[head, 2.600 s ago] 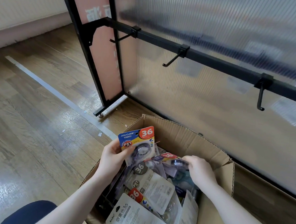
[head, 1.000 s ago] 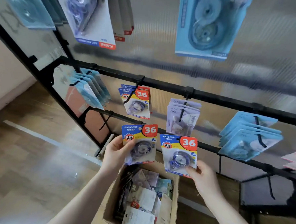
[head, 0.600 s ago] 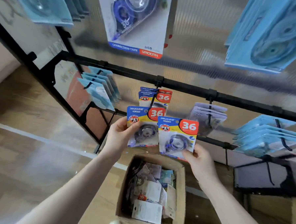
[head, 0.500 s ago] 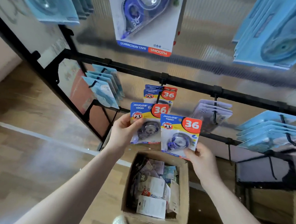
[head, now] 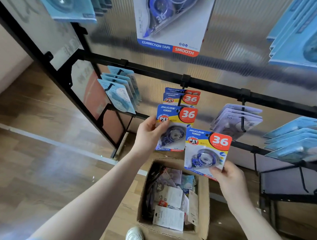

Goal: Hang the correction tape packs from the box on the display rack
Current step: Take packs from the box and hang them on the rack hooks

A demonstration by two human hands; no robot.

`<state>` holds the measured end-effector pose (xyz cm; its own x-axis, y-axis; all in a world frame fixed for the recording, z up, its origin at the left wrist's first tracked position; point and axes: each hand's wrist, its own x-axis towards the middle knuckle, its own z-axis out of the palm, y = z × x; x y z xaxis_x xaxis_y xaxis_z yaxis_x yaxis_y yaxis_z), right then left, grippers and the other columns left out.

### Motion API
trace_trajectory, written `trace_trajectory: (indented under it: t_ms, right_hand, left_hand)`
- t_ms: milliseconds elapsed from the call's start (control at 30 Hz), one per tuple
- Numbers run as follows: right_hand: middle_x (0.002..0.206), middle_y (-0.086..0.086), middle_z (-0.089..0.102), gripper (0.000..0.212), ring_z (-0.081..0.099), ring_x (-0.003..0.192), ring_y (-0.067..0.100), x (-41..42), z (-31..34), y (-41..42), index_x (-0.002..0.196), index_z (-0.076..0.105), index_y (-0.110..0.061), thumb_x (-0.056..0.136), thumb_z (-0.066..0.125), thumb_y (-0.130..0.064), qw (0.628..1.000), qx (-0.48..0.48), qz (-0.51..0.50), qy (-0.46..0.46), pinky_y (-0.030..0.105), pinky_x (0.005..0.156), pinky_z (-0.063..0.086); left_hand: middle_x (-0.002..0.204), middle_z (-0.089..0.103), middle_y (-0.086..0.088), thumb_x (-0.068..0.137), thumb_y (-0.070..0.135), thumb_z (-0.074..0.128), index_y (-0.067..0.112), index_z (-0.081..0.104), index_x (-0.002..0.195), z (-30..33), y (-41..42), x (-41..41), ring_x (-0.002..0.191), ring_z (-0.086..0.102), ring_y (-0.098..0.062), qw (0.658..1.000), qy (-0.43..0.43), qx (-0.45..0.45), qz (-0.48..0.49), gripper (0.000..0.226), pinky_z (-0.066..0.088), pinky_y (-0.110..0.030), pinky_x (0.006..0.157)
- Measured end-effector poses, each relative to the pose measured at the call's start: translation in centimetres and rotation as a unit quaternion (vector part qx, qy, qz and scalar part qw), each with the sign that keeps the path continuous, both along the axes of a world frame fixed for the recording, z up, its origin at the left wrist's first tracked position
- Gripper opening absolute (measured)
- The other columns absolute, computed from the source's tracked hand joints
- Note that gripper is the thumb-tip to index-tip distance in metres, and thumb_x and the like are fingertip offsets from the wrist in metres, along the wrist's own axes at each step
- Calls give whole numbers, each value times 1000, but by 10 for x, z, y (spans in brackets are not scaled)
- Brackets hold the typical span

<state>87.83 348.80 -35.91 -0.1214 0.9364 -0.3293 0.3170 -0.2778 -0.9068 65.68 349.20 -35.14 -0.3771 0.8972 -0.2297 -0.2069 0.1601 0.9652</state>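
- Before the person stands the rack [head: 216,89], a black frame with bars and hooks, already carrying many packs; a big white pack [head: 171,23] hangs at the top.
- Below, on the floor, the box [head: 204,199] is open and has more packs inside.
- On the middle hook hang two matching packs [head: 182,98].
- The left hand [head: 149,136] grips the left pack [head: 175,128] by its side edge, thumb on the front, and lifts it just under the hanging ones, near the hook.
- The right hand [head: 229,180] pinches the right pack [head: 207,151] at its lower corner, above the box, well apart from any hook.
- Risk, as I judge: the small hole at the top of the left pack can miss the hook tip, because the hanging packs hide it; pushing then may bend the card.
- The corner pinch of the right hand looks weak; the pack can slip back into the box.
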Motion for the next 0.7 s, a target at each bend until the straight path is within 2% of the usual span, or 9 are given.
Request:
trace_trajectory:
  t_ms: [167,333,433,533,600,700]
  right_hand:
    - [83,-9,66,23,60,76,4,-2,-2,4,81,62,-22,87,60,0,1000,6,2,-6,17,62,45]
    - [83,-10,65,24,60,77,4,-5,-4,6,81,60,-24,88,60,-1,1000,-2,9,-9,17,61,44]
    - [83,-10,65,23,60,74,0,-5,-5,8,82,61,-23,88,60,-1,1000,-7,7,-3,10,56,44]
    - [85,-8,67,25,62,71,-3,-6,-8,9,82,62,-23,87,60,1,1000,-14,9,4,7,54,44]
    - [86,-8,67,25,62,74,-1,-5,-9,9,83,62,-23,87,60,1,1000,-17,11,5,10,56,44]
    - [87,-7,66,23,61,80,4,-2,-11,12,84,61,-23,88,60,-1,1000,-22,16,3,16,60,44]
  left_hand:
    - [85,72,1,94,13,57,10,61,101,0,6,-1,81,71,-14,1000,5,2,-5,9,58,-29,69]
    - [84,73,6,94,14,57,13,61,99,-3,5,2,83,71,-14,1000,5,3,1,7,58,-28,69]
    - [86,72,1,94,17,58,14,61,95,-8,6,4,85,70,-18,999,27,-11,24,4,58,-36,75]
    - [91,69,-13,94,23,60,16,59,91,-14,10,5,88,69,-27,996,68,-32,40,8,57,-48,80]
    - [90,68,-10,94,23,59,17,58,92,-14,16,5,85,69,-21,996,73,-34,33,6,57,-43,78]
    - [84,66,2,95,22,57,15,57,93,-12,27,2,77,67,-6,995,87,-31,25,7,56,-29,67]
